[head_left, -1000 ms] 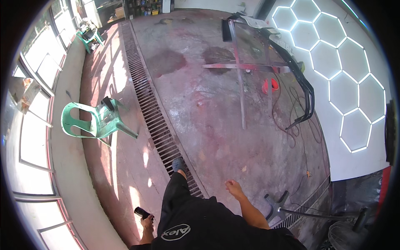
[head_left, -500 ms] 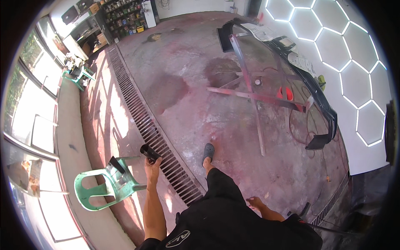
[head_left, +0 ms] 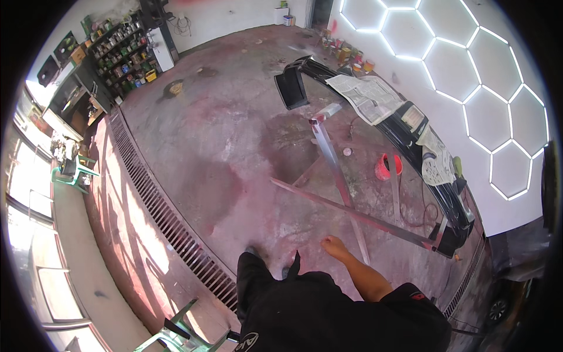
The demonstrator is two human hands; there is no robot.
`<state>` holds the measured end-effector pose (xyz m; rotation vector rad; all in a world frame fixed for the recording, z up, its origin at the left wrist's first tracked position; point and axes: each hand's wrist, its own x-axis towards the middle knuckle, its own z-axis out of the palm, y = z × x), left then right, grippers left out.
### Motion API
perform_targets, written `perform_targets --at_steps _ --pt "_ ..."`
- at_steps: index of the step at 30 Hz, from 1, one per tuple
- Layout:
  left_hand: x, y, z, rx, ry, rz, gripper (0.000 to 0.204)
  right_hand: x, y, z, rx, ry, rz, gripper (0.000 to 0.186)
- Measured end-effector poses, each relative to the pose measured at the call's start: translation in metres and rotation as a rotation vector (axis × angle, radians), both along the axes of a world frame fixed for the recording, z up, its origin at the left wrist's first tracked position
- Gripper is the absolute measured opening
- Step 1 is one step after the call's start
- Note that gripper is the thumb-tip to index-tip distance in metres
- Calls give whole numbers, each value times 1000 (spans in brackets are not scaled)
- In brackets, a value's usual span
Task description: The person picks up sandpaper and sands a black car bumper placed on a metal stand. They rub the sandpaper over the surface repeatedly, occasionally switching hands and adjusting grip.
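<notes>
My right hand point(head_left: 333, 246) is out in front of my body, above the floor, with its fingers curled in and nothing visible in them. Beyond it stands a stand of crossed metal bars point(head_left: 337, 161), stained with red paint. A long black car bumper point(head_left: 404, 138) rests along it, partly covered by sheets of newspaper point(head_left: 366, 97). My left hand is out of the picture. At the lower edge, beside my body, a green plastic chair point(head_left: 182, 337) is partly cut off, with a dark flat piece point(head_left: 176, 328) on it.
A slotted floor drain point(head_left: 170, 223) runs along the left. A red bucket point(head_left: 387, 169) stands under the bumper, near a hose point(head_left: 431, 214). Shelves of cans point(head_left: 120, 56) and another green chair point(head_left: 76, 170) are at far left. Several paint pots point(head_left: 346, 54) line the right wall.
I have stepped forward and turned, so the stand and bumper are nearer. My right hand has swung forward. My left hand, which held a dark cylinder, has left the picture.
</notes>
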<state>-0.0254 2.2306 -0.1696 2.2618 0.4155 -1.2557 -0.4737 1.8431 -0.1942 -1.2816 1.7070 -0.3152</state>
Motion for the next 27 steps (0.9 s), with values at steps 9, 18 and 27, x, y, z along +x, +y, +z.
perform_targets --at_steps 9,18,27 --pt "169 -321 -53 -148 8 -46 62 226 -285 29 10 -5 205 57" --pt "386 -891 67 -688 -347 -450 52 326 -545 76 -30 -120 89 58" --pt "428 -1159 45 -678 -402 -484 51 383 -902 68 -44 -176 14 58"
